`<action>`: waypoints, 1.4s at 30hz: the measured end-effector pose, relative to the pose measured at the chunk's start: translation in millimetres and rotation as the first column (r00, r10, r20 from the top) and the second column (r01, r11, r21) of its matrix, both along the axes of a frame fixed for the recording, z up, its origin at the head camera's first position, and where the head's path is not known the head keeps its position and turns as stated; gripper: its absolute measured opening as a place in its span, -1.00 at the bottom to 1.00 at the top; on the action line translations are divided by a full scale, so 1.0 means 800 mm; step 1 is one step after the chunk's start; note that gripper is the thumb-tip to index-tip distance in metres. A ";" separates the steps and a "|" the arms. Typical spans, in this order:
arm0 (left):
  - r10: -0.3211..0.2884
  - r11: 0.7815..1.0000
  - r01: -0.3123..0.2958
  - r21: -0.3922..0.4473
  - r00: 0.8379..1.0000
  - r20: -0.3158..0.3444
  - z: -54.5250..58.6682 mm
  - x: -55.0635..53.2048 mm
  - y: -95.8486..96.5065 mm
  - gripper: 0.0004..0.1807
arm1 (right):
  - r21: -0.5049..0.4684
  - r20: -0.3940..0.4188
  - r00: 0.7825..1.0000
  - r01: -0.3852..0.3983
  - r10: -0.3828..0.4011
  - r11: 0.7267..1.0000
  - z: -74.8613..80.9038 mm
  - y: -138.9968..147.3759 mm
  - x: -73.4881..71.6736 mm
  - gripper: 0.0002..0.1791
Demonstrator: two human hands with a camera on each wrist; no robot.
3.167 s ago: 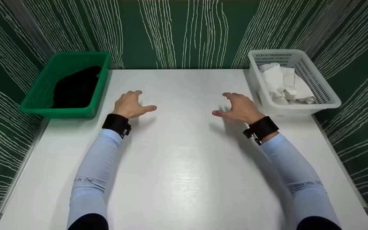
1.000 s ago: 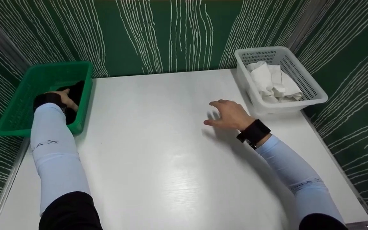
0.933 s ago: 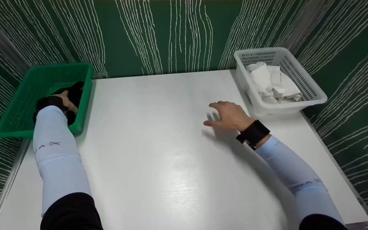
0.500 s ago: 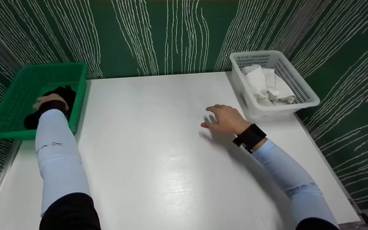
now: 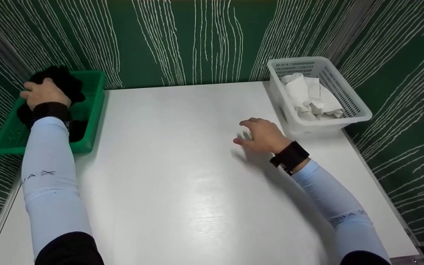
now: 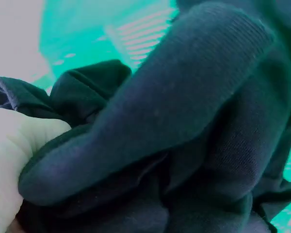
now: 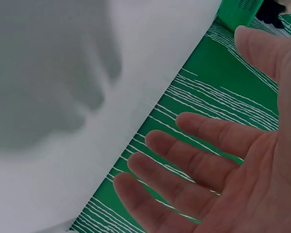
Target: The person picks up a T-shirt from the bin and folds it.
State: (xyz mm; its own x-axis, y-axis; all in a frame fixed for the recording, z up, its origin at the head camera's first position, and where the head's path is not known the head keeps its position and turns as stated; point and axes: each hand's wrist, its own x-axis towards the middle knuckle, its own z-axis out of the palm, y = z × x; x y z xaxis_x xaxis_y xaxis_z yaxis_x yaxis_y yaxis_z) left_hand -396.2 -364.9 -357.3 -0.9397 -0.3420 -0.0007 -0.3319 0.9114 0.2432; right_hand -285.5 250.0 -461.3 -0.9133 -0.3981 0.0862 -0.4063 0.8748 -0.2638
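My left hand [image 5: 44, 94] grips a bunched black cloth [image 5: 59, 81] over the back left of the green basket [image 5: 96, 114]. Up close in the left wrist view, the cloth [image 6: 150, 111] is a soft dark knit with a fine ribbed edge, folded over beside the thumb. The fingertips are hidden by the fabric. More black fabric [image 5: 78, 130] lies low in the basket near its front right. My right hand [image 5: 265, 136] hovers over the right half of the table, holding nothing; its fingers [image 7: 194, 167] are relaxed and spread in the right wrist view.
A white perforated basket [image 5: 363, 118] stands at the back right, with crumpled white cloths [image 5: 307, 97] in it. The white table [image 5: 175, 154] lies between the two baskets. Green walls [image 5: 212, 40] with white streaks close off the back and sides.
My left hand went into the green basket, took hold of the black cloth and has raised it toward the back left. The right hand has stayed nearly in place.
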 end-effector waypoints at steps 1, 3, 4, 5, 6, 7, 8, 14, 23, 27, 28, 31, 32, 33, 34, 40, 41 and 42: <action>-0.005 1.000 0.005 0.007 1.000 -0.023 0.005 -0.001 0.004 -0.36 | -0.002 0.000 1.000 -0.002 0.002 1.000 0.000 -0.001 0.000 -0.17; -0.022 1.000 0.023 0.012 0.997 -0.068 0.016 -0.003 0.013 -0.35 | -0.006 -0.004 1.000 -0.007 0.007 1.000 0.000 -0.002 0.001 -0.16; -0.033 0.999 0.034 0.011 0.995 -0.093 0.022 -0.003 0.020 -0.35 | -0.010 -0.005 1.000 -0.011 0.011 1.000 0.001 -0.003 0.001 -0.16; -0.045 0.999 0.046 0.006 0.992 -0.118 0.028 -0.003 0.027 -0.36 | -0.012 -0.005 1.000 -0.013 0.013 1.000 0.001 -0.003 0.001 -0.16; -0.056 0.998 0.057 0.003 0.988 -0.141 0.034 -0.002 0.035 -0.36 | -0.015 -0.005 1.000 -0.015 0.014 1.000 0.001 -0.004 0.001 -0.16; -0.067 0.998 0.068 -0.001 0.984 -0.164 0.041 -0.001 0.044 -0.36 | -0.016 -0.004 1.000 -0.015 0.015 1.000 0.001 -0.004 0.002 -0.16; -0.078 0.997 0.078 -0.006 0.980 -0.184 0.047 -0.001 0.054 -0.35 | -0.018 -0.005 1.000 -0.015 0.015 1.000 0.001 -0.004 0.002 -0.16; -0.141 0.990 0.130 -0.059 0.953 -0.269 0.075 0.004 0.122 -0.24 | -0.034 -0.024 0.999 -0.024 0.023 0.999 0.000 -0.005 0.003 -0.17; -0.309 0.948 0.318 0.008 0.928 -0.209 0.044 0.005 0.226 -0.18 | -0.045 -0.013 0.999 -0.047 0.047 0.998 -0.006 -0.016 0.000 -0.19; -0.390 0.909 0.405 0.098 0.910 -0.142 -0.003 -0.001 0.272 -0.13 | -0.086 0.060 0.994 -0.081 0.086 0.993 -0.007 -0.026 -0.012 -0.18; -0.422 0.892 0.436 0.123 0.898 -0.123 -0.016 -0.001 0.282 -0.11 | -0.113 0.095 0.990 -0.090 0.100 0.990 -0.007 -0.029 -0.015 -0.19; -0.510 0.847 0.505 0.168 0.860 -0.015 -0.050 -0.001 0.305 -0.02 | -0.192 0.205 0.971 -0.088 0.127 0.977 -0.008 -0.038 -0.027 -0.23; -0.529 0.840 0.518 0.163 0.848 0.029 -0.060 -0.001 0.310 0.02 | -0.210 0.240 0.962 -0.081 0.132 0.974 -0.009 -0.041 -0.031 -0.25; -0.545 0.834 0.530 0.154 0.835 0.075 -0.069 -0.001 0.313 0.06 | -0.217 0.267 0.955 -0.075 0.133 0.973 -0.009 -0.044 -0.035 -0.26; -0.556 0.829 0.541 0.139 0.822 0.119 -0.077 0.000 0.315 0.09 | -0.215 0.285 0.950 -0.069 0.130 0.974 -0.010 -0.046 -0.038 -0.27; -0.625 0.781 0.610 0.136 0.761 0.176 -0.107 0.004 0.321 -0.16 | -0.237 0.382 0.922 0.037 0.058 0.971 -0.015 -0.062 -0.058 -0.15; -0.642 0.767 0.624 0.150 0.749 0.163 -0.109 0.004 0.323 -0.21 | -0.267 0.417 0.908 0.082 0.038 0.960 -0.016 -0.064 -0.063 -0.11; -0.657 0.753 0.636 0.167 0.739 0.148 -0.111 0.004 0.324 -0.25 | -0.299 0.456 0.890 0.134 0.018 0.945 -0.017 -0.067 -0.068 -0.07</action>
